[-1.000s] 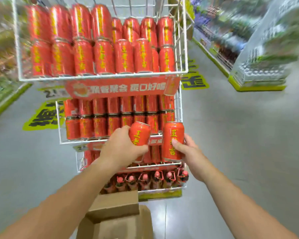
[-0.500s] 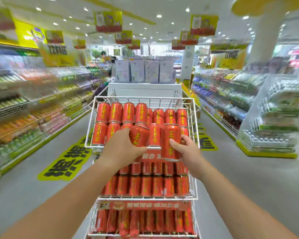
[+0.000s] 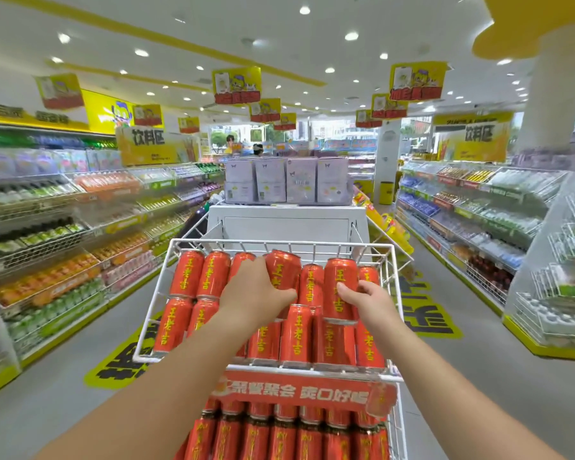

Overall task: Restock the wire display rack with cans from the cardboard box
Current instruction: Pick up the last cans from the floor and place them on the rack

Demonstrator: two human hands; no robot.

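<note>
One can (image 3: pixel 283 268) is gripped by the left hand (image 3: pixel 253 293), another (image 3: pixel 340 290) by the right hand (image 3: pixel 365 302), both held over the rack's (image 3: pixel 279 242) top basket's back edge, apparently for stacking.

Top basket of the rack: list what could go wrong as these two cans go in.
1. The left hand holds its red can tilted; set down like that on the cans below, it may topple.
2. The right hand lowers its can into a tight gap; fingers could get pinched, or neighbouring cans nudged.
3. The second layer stands about level with the top basket rim, so a knocked can could roll out.
</note>
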